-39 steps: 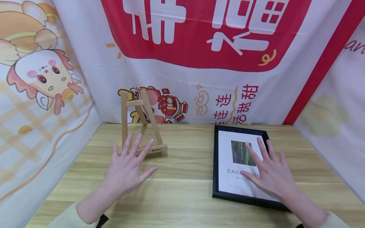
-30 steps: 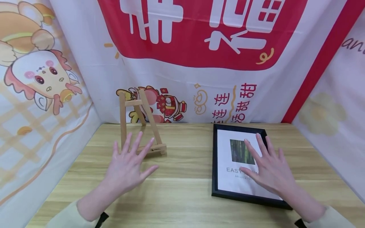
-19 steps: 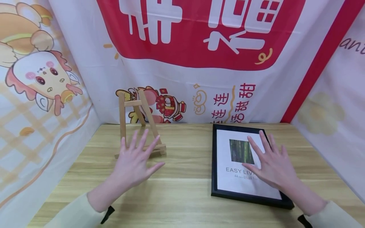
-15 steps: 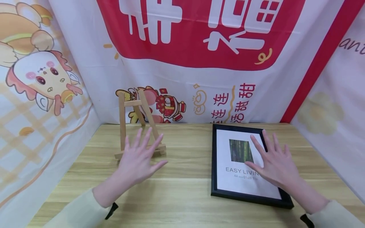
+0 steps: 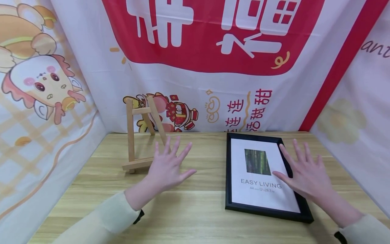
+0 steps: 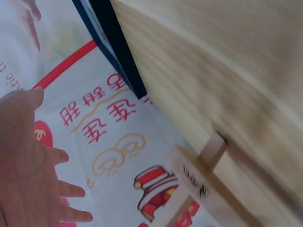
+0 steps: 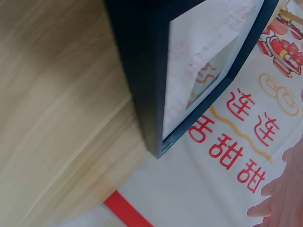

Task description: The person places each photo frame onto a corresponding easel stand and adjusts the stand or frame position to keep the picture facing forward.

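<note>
A small wooden easel (image 5: pixel 131 135) stands at the back left of the table, its ledge (image 6: pixel 194 177) showing up close in the left wrist view. My left hand (image 5: pixel 167 167) hovers in front of the easel's right side, fingers spread, holding nothing; it hides the ledge's right end in the head view. On the right lies a black picture frame (image 5: pixel 228 176) with a white insert reading "EASY LIVING" and a green forest picture. Over its right edge is my right hand (image 5: pixel 307 176), fingers spread, gripping nothing. In the right wrist view the frame (image 7: pixel 147 104) is close by.
The wood-grain table (image 5: pixel 198 223) is enclosed by hanging printed cloths: a red and white one (image 5: pixel 189 81) behind, and others at the left (image 5: pixel 88 98) and right (image 5: pixel 359 142). Bare table lies between the easel and the picture frame.
My left hand has moved right, from in front of the easel's left part to its right side. My right hand has shifted right, uncovering more of the picture frame's lettering. Easel and frame stay put.
</note>
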Motion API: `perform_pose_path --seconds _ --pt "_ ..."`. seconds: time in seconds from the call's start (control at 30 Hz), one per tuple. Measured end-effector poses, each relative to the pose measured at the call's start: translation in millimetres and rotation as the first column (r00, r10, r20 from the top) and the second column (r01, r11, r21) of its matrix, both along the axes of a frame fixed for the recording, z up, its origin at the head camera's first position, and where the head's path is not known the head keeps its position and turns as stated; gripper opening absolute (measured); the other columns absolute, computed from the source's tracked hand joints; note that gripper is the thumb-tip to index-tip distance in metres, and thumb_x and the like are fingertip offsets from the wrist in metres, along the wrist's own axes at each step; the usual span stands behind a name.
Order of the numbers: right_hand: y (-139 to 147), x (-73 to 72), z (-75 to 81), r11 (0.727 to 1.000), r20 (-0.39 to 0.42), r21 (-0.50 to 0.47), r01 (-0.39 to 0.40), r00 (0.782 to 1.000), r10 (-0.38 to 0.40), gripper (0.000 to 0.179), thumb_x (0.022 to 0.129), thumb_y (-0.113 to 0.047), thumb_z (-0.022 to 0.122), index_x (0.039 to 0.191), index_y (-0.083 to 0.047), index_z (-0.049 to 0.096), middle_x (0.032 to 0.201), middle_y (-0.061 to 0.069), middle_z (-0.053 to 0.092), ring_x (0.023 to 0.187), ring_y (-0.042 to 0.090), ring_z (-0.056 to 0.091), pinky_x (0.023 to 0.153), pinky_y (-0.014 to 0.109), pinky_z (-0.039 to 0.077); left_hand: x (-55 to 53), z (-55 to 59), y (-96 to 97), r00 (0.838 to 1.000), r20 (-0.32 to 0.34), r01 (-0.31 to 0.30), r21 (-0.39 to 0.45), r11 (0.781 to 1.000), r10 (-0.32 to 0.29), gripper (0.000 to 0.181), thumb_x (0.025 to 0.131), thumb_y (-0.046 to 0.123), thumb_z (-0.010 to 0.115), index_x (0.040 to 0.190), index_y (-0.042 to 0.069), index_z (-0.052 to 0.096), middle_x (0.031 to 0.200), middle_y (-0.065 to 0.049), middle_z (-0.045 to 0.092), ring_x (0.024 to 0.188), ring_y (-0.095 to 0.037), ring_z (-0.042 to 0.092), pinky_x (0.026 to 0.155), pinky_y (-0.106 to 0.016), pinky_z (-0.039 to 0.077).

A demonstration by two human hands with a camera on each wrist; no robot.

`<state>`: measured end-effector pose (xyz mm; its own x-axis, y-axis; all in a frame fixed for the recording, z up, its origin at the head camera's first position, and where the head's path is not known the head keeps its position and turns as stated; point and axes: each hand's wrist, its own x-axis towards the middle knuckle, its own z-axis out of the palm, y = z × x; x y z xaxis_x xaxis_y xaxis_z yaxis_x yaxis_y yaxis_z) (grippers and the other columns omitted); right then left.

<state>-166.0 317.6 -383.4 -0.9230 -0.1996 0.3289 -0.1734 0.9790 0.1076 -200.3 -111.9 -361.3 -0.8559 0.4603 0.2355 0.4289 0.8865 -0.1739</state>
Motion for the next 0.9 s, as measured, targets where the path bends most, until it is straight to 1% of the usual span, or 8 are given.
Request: perform_pose_path --seconds 0.17,0.23,0.3,0.4,0.5,0.63,0.73,0.9 --pt "10.9 0.0 -5.8 1.0 0.007 -0.022 0.012 1.0 -0.011 0.096 0.084 -0.069 0.055 0.157 -0.019 0.016 0.158 0.025 0.006 0.138 0.055 0.008 0.095 0.082 0.012 -8.2 -10.8 19.2 1.0 0.015 0.016 -0.025 1.0 -0.016 0.086 0.086 0.081 0.027 0.156 0.032 0.016 0.159 -0.014 0.013 0.142 -0.045 0.011 0.106 -0.072 0.011" --pt "15.4 -0.8 -9.3 0.999 0.015 -0.032 0.023 1.0 -0.022 0.096 0.084 -0.068 0.055 0.156 -0.017 0.018 0.157 0.027 0.009 0.137 0.056 0.011 0.096 0.081 0.012 -11.2 -15.1 27.6 0.999 0.042 0.018 -0.022 1.0 -0.017 0.087 0.086 0.082 0.024 0.157 0.033 0.015 0.159 -0.014 0.013 0.142 -0.044 0.012 0.106 -0.072 0.014" --pt "19.3 -1.7 -13.5 0.998 0.027 -0.041 0.039 0.999 -0.038 0.096 0.085 -0.068 0.054 0.156 -0.015 0.018 0.156 0.028 0.013 0.135 0.056 0.014 0.096 0.081 0.012 -14.4 -19.9 36.0 0.996 0.084 0.024 0.003 1.0 -0.024 0.087 0.086 0.082 0.024 0.156 0.032 0.016 0.159 -0.013 0.014 0.142 -0.044 0.013 0.106 -0.071 0.015" --pt "25.5 -2.9 -20.2 0.996 0.05 -0.071 0.056 0.997 -0.052 0.095 0.086 -0.067 0.054 0.156 -0.014 0.017 0.154 0.03 0.016 0.135 0.056 0.015 0.096 0.081 0.012 -19.5 -29.5 48.1 0.987 0.157 0.036 0.047 0.998 -0.043 0.088 0.085 0.082 0.022 0.157 0.031 0.016 0.159 -0.012 0.013 0.143 -0.042 0.013 0.107 -0.071 0.013" --pt "32.0 -3.2 -27.0 0.992 0.087 -0.11 0.068 0.995 -0.058 0.094 0.087 -0.066 0.053 0.157 -0.015 0.014 0.153 0.031 0.016 0.134 0.057 0.017 0.094 0.081 0.014 -24.3 -39.4 59.7 0.973 0.222 0.046 0.074 0.996 -0.061 0.09 0.085 0.083 0.019 0.157 0.03 0.015 0.16 -0.01 0.01 0.143 -0.04 0.011 0.107 -0.07 0.012" --pt "41.6 -3.6 -34.8 0.984 0.159 -0.16 0.081 0.986 -0.056 0.094 0.09 -0.064 0.052 0.157 -0.013 0.01 0.151 0.033 0.018 0.13 0.059 0.022 0.092 0.081 0.021 -28.0 -49.6 73.3 0.95 0.302 0.049 0.125 0.991 -0.085 0.089 0.087 0.08 0.025 0.157 0.027 0.011 0.16 -0.008 0.007 0.144 -0.038 0.013 0.109 -0.067 0.012" --pt "49.2 -4.4 -39.4 0.976 0.219 -0.196 0.096 0.974 -0.052 0.095 0.091 -0.064 0.05 0.156 -0.01 0.007 0.148 0.036 0.021 0.126 0.06 0.025 0.09 0.08 0.024 -29.7 -54.0 82.5 0.929 0.355 0.04 0.192 0.981 -0.108 0.09 0.088 0.077 0.033 0.158 0.025 0.009 0.16 -0.009 0.01 0.143 -0.037 0.019 0.11 -0.066 0.015" --pt "60.6 -5.2 -45.2 0.956 0.303 -0.273 0.111 0.953 -0.024 0.095 0.093 -0.062 0.05 0.156 -0.007 0.004 0.144 0.039 0.023 0.123 0.062 0.026 0.088 0.08 0.027 -34.4 -62.6 98.1 0.897 0.415 0.027 0.289 0.957 -0.151 0.098 0.085 0.079 0.04 0.158 0.022 0.009 0.158 -0.013 0.021 0.142 -0.034 0.025 0.111 -0.061 0.021"
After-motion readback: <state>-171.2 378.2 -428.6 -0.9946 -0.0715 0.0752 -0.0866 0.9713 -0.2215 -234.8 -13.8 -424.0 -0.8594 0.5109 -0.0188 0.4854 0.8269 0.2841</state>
